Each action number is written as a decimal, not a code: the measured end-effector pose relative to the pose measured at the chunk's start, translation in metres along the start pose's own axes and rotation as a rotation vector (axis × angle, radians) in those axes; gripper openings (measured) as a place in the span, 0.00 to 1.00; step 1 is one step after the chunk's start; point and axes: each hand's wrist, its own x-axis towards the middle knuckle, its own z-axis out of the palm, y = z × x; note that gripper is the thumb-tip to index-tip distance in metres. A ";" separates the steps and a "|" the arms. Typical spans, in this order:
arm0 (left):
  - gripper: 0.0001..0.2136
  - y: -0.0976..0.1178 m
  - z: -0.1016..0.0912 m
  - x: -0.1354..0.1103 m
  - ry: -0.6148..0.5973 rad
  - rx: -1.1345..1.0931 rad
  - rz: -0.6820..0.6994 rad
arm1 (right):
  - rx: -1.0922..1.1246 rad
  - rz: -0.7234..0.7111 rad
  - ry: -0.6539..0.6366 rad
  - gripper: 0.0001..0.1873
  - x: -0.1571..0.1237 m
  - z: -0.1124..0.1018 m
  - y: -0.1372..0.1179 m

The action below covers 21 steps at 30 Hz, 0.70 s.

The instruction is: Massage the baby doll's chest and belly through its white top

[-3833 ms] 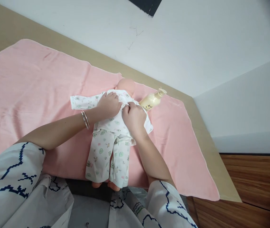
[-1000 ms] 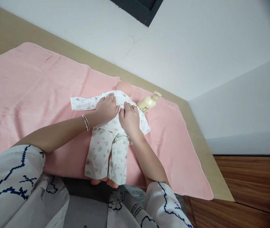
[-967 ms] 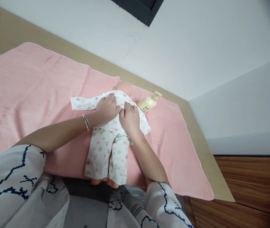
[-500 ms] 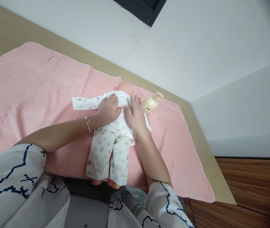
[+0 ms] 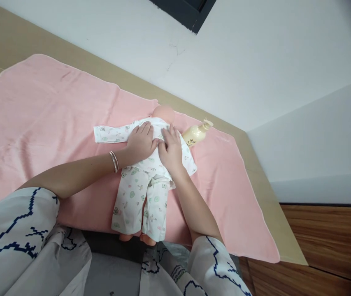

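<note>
A baby doll (image 5: 142,197) in white printed pyjamas lies on its back on a pink towel (image 5: 39,111), head toward the wall, feet over the near edge. My left hand (image 5: 140,142), with a bracelet at the wrist, lies flat on the doll's chest, fingers stretched out. My right hand (image 5: 171,150) rests beside it on the right half of the jacket, fingers extended and pressed on the cloth. The doll's left sleeve (image 5: 110,133) is spread out sideways. The doll's head (image 5: 163,113) shows above my fingers.
A cream pump bottle (image 5: 196,132) lies on the towel just right of the doll's shoulder. The towel covers a tan surface (image 5: 274,197) that ends at a white wall. A wooden floor (image 5: 326,246) is at the lower right.
My right hand went from pinching the jacket front to lying flat on it, slid a little right, then came back toward the middle. The left hand stayed on the chest.
</note>
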 end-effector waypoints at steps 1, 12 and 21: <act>0.27 0.000 0.000 0.000 -0.002 0.005 -0.001 | 0.004 0.017 -0.033 0.26 0.000 0.001 0.001; 0.27 -0.002 0.001 0.001 -0.001 -0.008 0.005 | -0.038 -0.062 -0.081 0.27 0.006 -0.006 0.011; 0.28 0.023 -0.030 -0.015 -0.145 -0.185 0.243 | -0.229 -0.061 0.169 0.31 0.026 -0.068 0.039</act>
